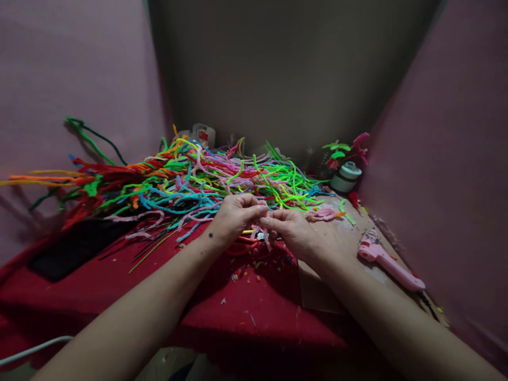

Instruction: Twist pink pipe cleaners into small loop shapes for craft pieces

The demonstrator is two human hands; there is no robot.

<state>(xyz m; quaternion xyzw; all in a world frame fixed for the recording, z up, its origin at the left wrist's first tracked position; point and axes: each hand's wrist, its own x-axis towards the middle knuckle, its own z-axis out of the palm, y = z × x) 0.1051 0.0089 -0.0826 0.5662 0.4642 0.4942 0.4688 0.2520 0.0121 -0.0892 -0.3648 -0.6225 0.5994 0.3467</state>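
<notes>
My left hand (237,216) and my right hand (289,228) meet fingertip to fingertip in front of the heap of pipe cleaners (246,172). Both are closed in a pinch on a small pale pink fuzzy piece (268,242), whose ends hang down below the fingers. Much of that piece is hidden by my fingers. Just beneath the hands lies something with red-orange loops (243,247), partly covered. To the right of my right hand, a pink looped pipe-cleaner shape with an orange tip (323,214) rests on the cardboard.
A pink glue gun (391,264) lies on the cardboard (321,291) at the right. Behind it stands a white jar (346,176) near green and pink pipe-cleaner shapes. A dark flat object (65,256) lies left on the red cloth (254,312), which has small scraps scattered on it.
</notes>
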